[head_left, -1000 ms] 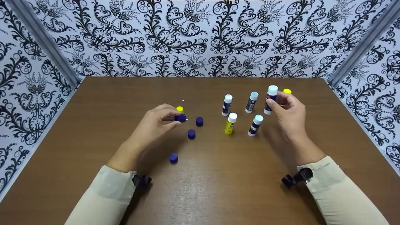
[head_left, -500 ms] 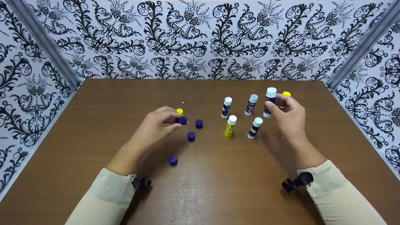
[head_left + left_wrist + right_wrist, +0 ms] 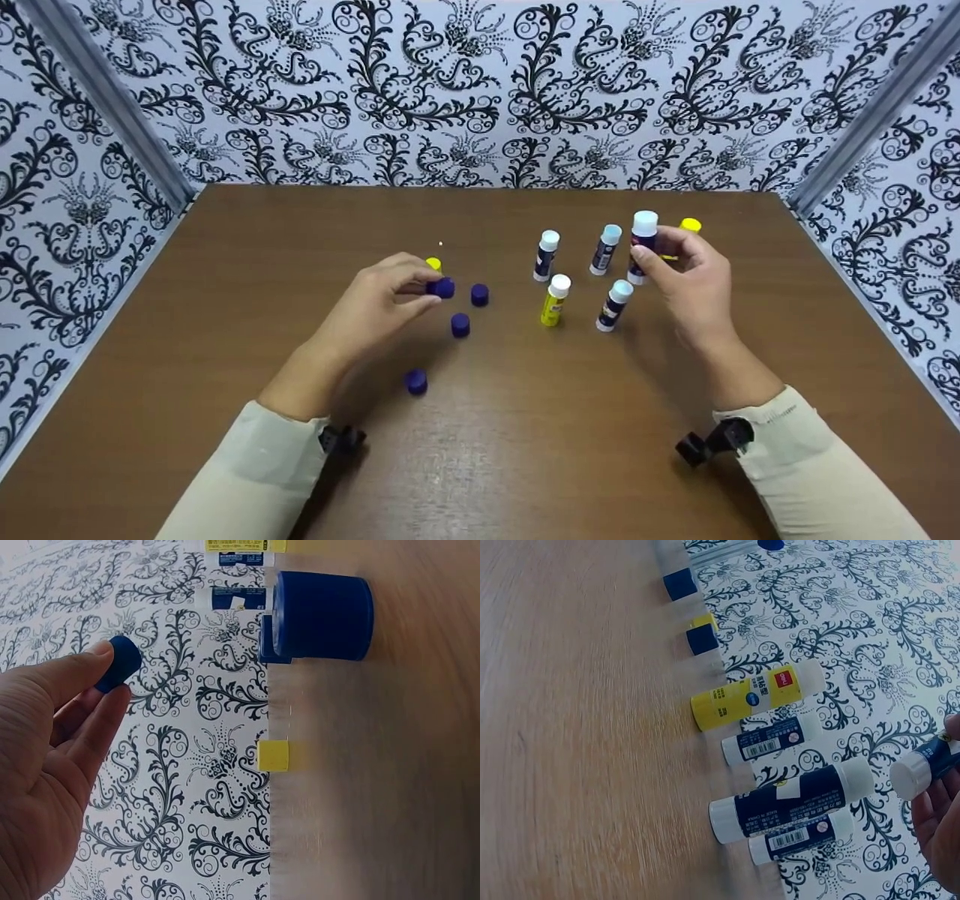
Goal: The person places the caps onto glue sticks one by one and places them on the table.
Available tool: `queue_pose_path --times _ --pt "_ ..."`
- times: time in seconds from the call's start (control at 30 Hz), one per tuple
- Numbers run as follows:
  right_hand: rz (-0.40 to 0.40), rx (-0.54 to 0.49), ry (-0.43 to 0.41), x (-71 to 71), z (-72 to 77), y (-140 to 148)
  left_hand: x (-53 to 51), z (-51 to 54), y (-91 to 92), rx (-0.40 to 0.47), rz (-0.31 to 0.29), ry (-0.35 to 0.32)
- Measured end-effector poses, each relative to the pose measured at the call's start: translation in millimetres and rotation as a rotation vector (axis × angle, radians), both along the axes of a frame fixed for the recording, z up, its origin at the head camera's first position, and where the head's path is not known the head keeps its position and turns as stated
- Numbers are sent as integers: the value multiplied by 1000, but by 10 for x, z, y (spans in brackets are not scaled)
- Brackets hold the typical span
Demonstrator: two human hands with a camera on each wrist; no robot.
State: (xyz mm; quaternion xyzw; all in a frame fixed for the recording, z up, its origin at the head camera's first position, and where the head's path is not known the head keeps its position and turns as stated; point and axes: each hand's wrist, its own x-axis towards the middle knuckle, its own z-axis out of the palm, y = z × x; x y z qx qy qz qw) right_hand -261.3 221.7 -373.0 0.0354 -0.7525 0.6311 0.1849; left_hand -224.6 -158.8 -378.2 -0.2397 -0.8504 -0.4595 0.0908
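I see 2 cream sleeves (image 3: 832,472) over my feed, lightly creased, with 2 black wrist cameras (image 3: 343,441), 1 at each sleeve's inner edge.

1 high, 2 low views of table (image 3: 517,457)

The right fingers (image 3: 684,241) mostly hide what seems a yellow cylinder (image 3: 691,225).

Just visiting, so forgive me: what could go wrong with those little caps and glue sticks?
The left hand pinches a small, round, dark blue cap above the brown wood-grain table; it might slip and roll away.

The right hand holds a white-ended, dark blue, cylindrical glue stick near another upright dark blue glue stick, so bumping and toppling that one seems possible.
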Motion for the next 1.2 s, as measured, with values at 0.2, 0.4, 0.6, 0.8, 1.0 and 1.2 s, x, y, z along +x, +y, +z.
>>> queue_pose_path --times 0.2,0.4,0.6,0.8,1.0,1.2 --pt "45 -65 -17 27 20 -23 18 24 16 6 -11 0" --pt "65 -46 -7 68 44 -57 35 45 35 6 -19 9" --pt "93 -22 27 99 36 -107 35 24 39 19 -43 41" --pt "106 13 34 124 41 -133 40 17 44 31 -53 54" --pt "84 41 22 152 51 -157 62 39 60 23 -53 50" --pt "95 65 31 174 54 -174 77 41 76 29 -74 65"
